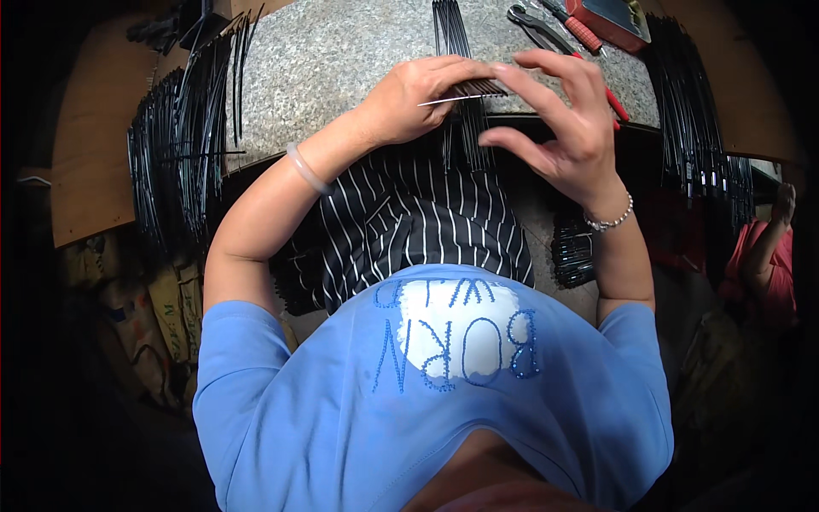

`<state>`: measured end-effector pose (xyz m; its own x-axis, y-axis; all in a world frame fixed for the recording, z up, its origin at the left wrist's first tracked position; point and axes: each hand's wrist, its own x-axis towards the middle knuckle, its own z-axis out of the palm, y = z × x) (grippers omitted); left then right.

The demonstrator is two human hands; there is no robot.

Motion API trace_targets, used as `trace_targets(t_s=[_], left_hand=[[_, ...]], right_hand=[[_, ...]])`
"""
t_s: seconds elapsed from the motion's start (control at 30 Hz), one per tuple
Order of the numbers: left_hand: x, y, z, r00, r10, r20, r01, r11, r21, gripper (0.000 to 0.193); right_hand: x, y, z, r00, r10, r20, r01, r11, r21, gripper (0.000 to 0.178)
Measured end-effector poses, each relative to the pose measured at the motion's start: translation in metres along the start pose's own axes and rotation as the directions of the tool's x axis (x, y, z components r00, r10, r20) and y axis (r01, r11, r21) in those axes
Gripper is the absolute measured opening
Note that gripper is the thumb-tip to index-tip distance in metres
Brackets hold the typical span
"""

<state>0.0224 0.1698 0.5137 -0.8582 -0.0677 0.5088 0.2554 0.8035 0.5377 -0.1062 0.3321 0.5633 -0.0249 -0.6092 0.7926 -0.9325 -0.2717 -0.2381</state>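
A bundle of thin black rods [452,30] runs from the stone tabletop over its front edge, above my lap. My left hand [409,94] is closed around the bundle, its fingers bent over the top. Across the rods, just below those fingers, lies a thin bright strip [439,102]; I cannot make out whether it is a wire or a rod. My right hand [572,128] is open at the right of the bundle, with thumb and fingers spread. Its index fingertip comes close to my left fingertips, and whether they touch is unclear.
Pliers [537,32] with red handles, a red-handled tool [583,34] and a red box [607,21] lie at the back right. More black rods hang over the left edge [183,154] and right edge [689,111]. Another person's arm [763,252] shows at far right.
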Motion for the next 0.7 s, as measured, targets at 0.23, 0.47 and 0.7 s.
trace_targets(t_s=[0.23, 0.47, 0.7], left_hand=[[0.004, 0.002, 0.003, 0.998, 0.047, -0.042, -0.048, 0.999, -0.013, 0.041], [0.005, 0.001, 0.005, 1.0, -0.003, -0.019, 0.002, 1.0, -0.006, 0.043], [-0.001, 0.004, 0.0, 0.998, -0.006, -0.068, 0.006, 1.0, -0.009, 0.041]], right_hand=[[0.0, 0.007, -0.01, 0.956, -0.093, 0.279, 0.105, 0.994, -0.028, 0.025], [0.013, 0.017, -0.046, 0.877, -0.098, 0.47, 0.195, 0.967, -0.163, 0.023], [0.022, 0.074, -0.088, 0.92, 0.095, 0.381, 0.029, 0.951, -0.307, 0.02]])
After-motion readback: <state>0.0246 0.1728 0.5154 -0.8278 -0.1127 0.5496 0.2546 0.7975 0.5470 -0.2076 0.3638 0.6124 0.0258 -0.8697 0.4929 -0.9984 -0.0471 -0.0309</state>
